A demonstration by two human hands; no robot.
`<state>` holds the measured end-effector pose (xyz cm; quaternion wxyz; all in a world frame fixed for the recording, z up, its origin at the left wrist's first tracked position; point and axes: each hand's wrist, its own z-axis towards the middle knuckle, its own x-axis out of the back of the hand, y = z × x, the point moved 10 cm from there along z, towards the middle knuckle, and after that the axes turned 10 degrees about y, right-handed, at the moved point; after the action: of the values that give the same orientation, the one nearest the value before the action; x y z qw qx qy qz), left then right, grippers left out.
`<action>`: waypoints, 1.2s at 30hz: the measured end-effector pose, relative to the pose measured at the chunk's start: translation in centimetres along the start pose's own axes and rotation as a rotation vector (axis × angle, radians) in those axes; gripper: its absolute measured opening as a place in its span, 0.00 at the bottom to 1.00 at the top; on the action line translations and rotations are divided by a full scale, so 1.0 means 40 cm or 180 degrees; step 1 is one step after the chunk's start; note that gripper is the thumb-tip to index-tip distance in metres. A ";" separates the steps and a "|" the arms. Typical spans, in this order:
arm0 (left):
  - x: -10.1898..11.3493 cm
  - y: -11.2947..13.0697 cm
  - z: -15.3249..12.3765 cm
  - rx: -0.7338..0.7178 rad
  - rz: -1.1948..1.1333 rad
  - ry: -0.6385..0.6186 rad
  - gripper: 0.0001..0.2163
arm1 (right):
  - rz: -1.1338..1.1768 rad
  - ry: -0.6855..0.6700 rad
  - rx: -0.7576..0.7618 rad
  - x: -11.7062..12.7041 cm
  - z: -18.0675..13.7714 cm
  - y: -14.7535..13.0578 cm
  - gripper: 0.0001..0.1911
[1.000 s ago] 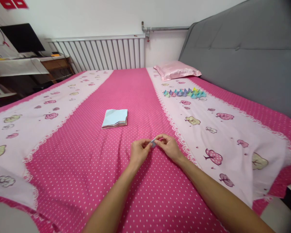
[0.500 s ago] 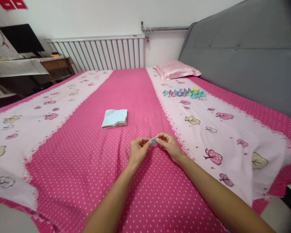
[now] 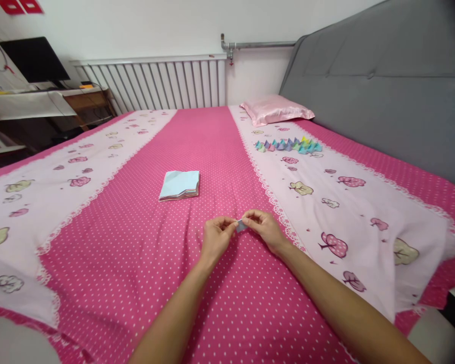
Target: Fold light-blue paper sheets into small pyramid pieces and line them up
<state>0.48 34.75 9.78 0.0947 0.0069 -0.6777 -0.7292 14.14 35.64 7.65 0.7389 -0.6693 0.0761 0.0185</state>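
Both my hands meet low over the pink dotted bedspread [image 3: 136, 253]. My left hand [image 3: 217, 237] and my right hand [image 3: 263, 228] pinch a small folded piece of pale blue-grey paper [image 3: 241, 225] between their fingertips. Most of the paper is hidden by my fingers. A stack of square paper sheets [image 3: 180, 184], light blue on top, lies flat on the bed ahead and to the left of my hands. A row of several small folded paper shapes [image 3: 288, 145] in blue, green, purple and yellow sits farther off to the right.
A pink pillow [image 3: 276, 109] rests by the grey padded headboard [image 3: 382, 81] on the right. A white radiator [image 3: 155, 81] lines the far wall. A desk with a dark monitor [image 3: 34, 58] stands at the far left.
My hands have shifted slightly while working the small paper between the fingertips; the paper has turned a little. Nothing else on the bed has moved.
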 end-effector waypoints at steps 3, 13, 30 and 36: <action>-0.002 -0.003 0.000 -0.0003 0.0008 -0.0032 0.07 | 0.0013 0.0005 -0.0039 -0.001 0.000 0.001 0.11; -0.001 0.004 -0.004 0.0024 0.0060 -0.0021 0.07 | -0.0043 -0.0106 0.0009 -0.008 0.000 -0.001 0.11; -0.008 -0.011 0.005 -0.0156 0.0206 -0.0058 0.14 | 0.0194 -0.0229 -0.0222 -0.024 -0.010 0.013 0.13; -0.007 -0.002 0.002 -0.0197 0.0274 -0.0063 0.14 | 0.0088 -0.0216 -0.0125 -0.024 -0.010 0.008 0.12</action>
<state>0.73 34.89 9.67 0.1194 -0.0324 -0.6554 -0.7451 13.11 35.34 7.44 0.7274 -0.6816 0.0598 0.0529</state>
